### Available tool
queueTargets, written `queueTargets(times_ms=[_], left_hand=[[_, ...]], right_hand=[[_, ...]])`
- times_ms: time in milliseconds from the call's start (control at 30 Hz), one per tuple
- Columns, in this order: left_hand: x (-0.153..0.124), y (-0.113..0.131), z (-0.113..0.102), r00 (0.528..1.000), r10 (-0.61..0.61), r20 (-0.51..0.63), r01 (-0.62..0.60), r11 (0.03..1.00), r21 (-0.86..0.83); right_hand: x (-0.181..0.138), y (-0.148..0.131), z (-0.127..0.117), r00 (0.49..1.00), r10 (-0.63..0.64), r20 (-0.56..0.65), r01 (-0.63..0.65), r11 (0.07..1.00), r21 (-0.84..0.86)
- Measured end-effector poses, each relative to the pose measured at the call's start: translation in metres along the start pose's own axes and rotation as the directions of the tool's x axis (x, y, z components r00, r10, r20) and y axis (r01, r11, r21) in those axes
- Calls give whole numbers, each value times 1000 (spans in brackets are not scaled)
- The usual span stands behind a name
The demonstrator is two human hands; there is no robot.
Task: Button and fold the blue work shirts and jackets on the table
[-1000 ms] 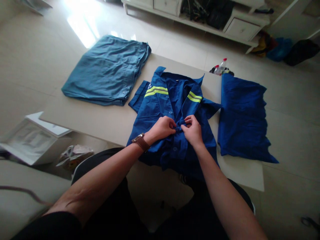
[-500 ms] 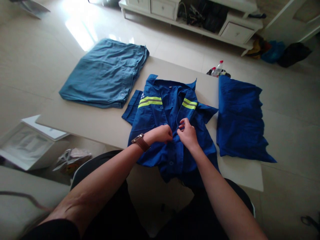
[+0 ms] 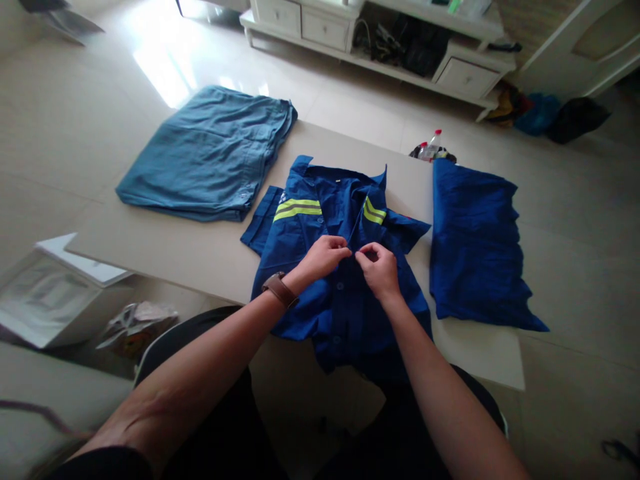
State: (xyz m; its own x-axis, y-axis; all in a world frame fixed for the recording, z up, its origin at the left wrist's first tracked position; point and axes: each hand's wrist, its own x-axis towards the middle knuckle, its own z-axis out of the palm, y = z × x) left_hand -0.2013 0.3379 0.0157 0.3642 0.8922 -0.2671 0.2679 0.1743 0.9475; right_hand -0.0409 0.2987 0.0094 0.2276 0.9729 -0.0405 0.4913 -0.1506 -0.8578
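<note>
A dark blue work shirt (image 3: 295, 243) with yellow-green reflective bands lies face up on the white table (image 3: 165, 243), its collar at the far end and its upper front parted. My left hand (image 3: 326, 257) pinches the front edge near mid-chest; a watch with a brown strap is on that wrist. Close beside it on the right, my right hand (image 3: 380, 268) pinches the opposite front edge between thumb and fingers. Buttons show on the placket below both hands. What lies exactly between the fingertips is too small to make out.
Folded light blue cloth (image 3: 210, 157) lies at the table's left, and folded dark blue cloth (image 3: 477, 247) at its right. Bottles with red caps (image 3: 434, 143) stand beyond the far edge. A white cabinet (image 3: 325, 30) is farther back; a white box (image 3: 65, 293) sits at lower left.
Both hands have come closer together on the shirt front, the left moving up toward the collar. The shirt's two front edges have drawn nearer each other. The view has shifted slightly.
</note>
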Motion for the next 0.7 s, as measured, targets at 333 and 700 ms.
queueTargets(times_ms=[333, 700], left_hand=[[-4, -6, -31, 995, -23, -96, 75, 808, 584], [-5, -33, -18, 998, -18, -67, 61, 685, 726]], right_hand=[[6, 12, 2, 989, 122, 81, -134, 978, 162], [3, 10, 1, 988, 104, 111, -131, 955, 266]])
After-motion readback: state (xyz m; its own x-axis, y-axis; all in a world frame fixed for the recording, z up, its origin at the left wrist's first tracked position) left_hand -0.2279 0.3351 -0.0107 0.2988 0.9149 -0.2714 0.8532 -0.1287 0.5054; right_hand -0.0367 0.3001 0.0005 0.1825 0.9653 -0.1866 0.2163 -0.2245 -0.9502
